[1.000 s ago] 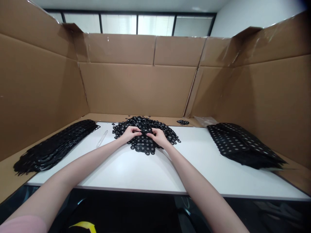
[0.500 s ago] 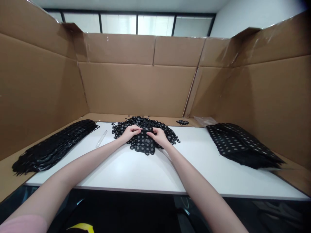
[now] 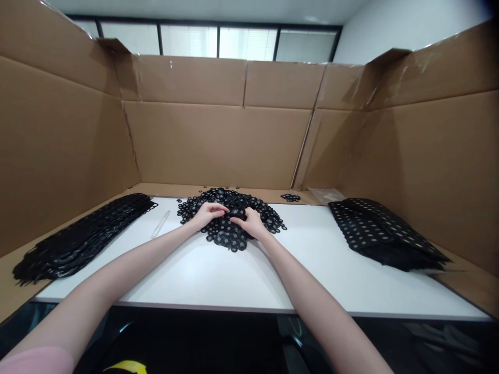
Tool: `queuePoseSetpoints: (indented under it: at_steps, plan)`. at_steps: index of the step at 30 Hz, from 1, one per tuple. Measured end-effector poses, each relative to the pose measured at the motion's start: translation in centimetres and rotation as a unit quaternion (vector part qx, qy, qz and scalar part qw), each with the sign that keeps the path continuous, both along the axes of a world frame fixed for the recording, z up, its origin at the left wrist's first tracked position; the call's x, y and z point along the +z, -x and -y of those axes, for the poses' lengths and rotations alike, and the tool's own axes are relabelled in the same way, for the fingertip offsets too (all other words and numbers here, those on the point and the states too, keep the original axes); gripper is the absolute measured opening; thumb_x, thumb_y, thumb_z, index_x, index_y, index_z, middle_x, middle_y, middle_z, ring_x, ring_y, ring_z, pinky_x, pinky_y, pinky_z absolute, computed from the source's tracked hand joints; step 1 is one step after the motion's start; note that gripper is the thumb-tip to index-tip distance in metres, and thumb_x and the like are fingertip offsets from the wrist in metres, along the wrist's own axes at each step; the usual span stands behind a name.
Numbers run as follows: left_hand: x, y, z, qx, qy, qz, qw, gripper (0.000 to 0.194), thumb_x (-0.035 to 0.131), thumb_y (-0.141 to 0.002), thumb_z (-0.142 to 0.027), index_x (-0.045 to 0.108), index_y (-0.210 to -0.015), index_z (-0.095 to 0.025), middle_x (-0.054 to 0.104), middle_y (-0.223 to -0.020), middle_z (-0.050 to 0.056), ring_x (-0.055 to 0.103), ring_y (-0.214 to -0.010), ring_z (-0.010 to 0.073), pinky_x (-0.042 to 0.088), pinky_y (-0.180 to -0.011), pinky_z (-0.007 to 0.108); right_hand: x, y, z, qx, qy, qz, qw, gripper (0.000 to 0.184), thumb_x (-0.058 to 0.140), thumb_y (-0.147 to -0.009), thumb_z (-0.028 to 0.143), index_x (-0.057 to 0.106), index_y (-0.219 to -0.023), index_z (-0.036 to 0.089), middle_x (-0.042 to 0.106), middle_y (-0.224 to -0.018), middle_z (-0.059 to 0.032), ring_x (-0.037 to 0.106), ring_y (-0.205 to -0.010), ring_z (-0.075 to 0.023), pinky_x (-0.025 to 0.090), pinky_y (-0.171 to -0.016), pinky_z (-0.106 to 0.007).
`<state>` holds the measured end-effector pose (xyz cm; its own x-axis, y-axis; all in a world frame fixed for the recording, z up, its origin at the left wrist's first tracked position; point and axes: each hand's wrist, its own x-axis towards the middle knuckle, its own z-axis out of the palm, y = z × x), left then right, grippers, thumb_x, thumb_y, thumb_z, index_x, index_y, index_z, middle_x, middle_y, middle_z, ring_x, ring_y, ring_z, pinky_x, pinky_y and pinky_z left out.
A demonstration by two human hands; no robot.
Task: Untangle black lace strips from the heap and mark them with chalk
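A heap of small black rings lies at the middle of the white table. In front of it, between my hands, is a black perforated sheet with rows of round openings. My left hand is closed, thumb and forefinger pinching at the sheet's left side. On the right side my right hand grips the sheet, its thumb across the near face and the fingers behind. The fingertips are partly lost against the black material.
A stack of black lattice strips lies on the left, beside a clear pen-like tube. Black perforated sheets are stacked on the right. A few rings and a plastic bag lie at the back. Cardboard walls enclose the table.
My right thumb has shifted a little to the left across the sheet, and the right fingers have bent. My left hand has hardly moved. The whole view has shifted slightly.
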<state>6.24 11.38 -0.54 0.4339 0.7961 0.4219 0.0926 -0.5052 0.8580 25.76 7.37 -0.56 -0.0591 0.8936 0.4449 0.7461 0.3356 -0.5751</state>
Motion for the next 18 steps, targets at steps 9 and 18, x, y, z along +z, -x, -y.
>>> queuePoseSetpoints:
  at_steps: [9, 18]
  plan:
    - [-0.2, 0.0, -0.4, -0.007, 0.038, 0.039, 0.999, 0.029, 0.067, -0.071, -0.03, 0.072, -0.094, -0.014, 0.072, -0.082, 0.005, 0.063, -0.078, 0.0174, 0.045, -0.074, 0.028, 0.2, 0.6, -0.2, 0.032, -0.006, 0.044, 0.999, 0.018, 0.067, -0.074, 0.032, 0.059, -0.067, 0.018, 0.064, -0.081, -0.0057, 0.054, -0.091, -0.0236, 0.035, -0.083, -0.038]
    - [-0.7, 0.5, -1.2, -0.039, 0.078, 0.07, 0.994, 0.037, 0.075, -0.062, -0.024, 0.068, -0.096, -0.011, 0.072, -0.094, 0.011, 0.066, -0.089, 0.021, 0.047, -0.082, 0.032, -0.4, 0.7, 0.2, 0.016, 0.009, 0.036, 0.999, 0.02, 0.067, -0.073, 0.037, 0.061, -0.073, 0.017, 0.063, -0.083, -0.0055, 0.056, -0.089, -0.0242, 0.035, -0.086, -0.04]
